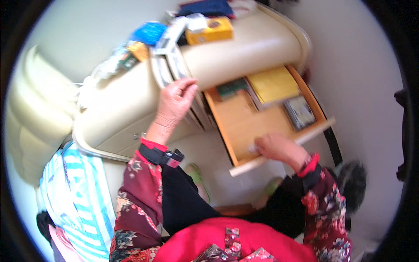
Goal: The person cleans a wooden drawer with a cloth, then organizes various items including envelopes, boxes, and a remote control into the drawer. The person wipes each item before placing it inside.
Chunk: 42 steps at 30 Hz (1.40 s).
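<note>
My left hand is raised in front of the cream cabinet top, fingers loosely bent and a small gap between thumb and forefinger. I see nothing in it. My right hand is low over the front of the pulled-out wooden drawer. Its fingers are curled around a small whitish thing, too blurred to name. Inside the drawer, a yellow folder or envelope lies on other flat papers. A dark-edged flat case sits on the right, and a green item lies at the back left.
On the cream cabinet stand a yellow box, a long white box, a blue plastic bundle and folded dark cloth. At left hangs a blue-and-white striped towel. A green slipper is on the floor below.
</note>
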Available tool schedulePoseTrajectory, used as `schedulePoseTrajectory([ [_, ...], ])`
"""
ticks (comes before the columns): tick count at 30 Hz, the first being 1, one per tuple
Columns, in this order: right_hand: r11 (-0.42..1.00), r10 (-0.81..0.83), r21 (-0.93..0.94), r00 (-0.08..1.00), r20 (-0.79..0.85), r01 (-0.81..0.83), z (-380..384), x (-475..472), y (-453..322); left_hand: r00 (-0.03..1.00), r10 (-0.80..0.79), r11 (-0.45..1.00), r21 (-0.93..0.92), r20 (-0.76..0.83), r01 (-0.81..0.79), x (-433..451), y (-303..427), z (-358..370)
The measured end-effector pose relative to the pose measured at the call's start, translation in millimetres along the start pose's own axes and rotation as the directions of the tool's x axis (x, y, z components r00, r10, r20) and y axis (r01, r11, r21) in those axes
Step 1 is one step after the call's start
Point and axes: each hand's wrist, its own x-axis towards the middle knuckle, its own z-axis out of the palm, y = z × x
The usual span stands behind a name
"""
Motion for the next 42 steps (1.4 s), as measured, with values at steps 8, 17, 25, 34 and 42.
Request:
schedulePoseTrajectory([
  [8, 0.998, -0.069, -0.002, 0.994, -0.081, 0.069, -27.2, -25.7, -70.1, 0.936, 0.116, 0.961, 0.276, -0.334, -0.02, 24.0, 24.8, -140.1],
  [17, 0.999, -0.021, -0.044, 0.998, -0.053, 0.019, -25.4, -18.8, -69.4, 0.917, -0.024, 0.77, 0.577, -0.399, 0.271, 80.3, -83.9, -205.7],
  [25, 0.996, 0.023, 0.088, 0.995, -0.098, -0.014, -15.3, 14.5, -22.4, 0.922, -0.197, 0.774, 0.525, -0.332, 0.354, 134.0, -167.6, -182.8],
  [34, 0.994, 0.002, 0.108, 0.997, -0.075, 0.006, 4.9, 15.7, 28.9, 0.887, -0.08, 0.513, 0.744, -0.454, 0.427, 126.3, -188.7, -143.0],
  [42, 0.996, 0.025, 0.09, 0.995, -0.095, -0.017, 5.4, 4.2, 24.6, 0.783, -0.074, 0.93, 0.24, -0.618, 0.278, 80.2, -110.3, -123.1],
])
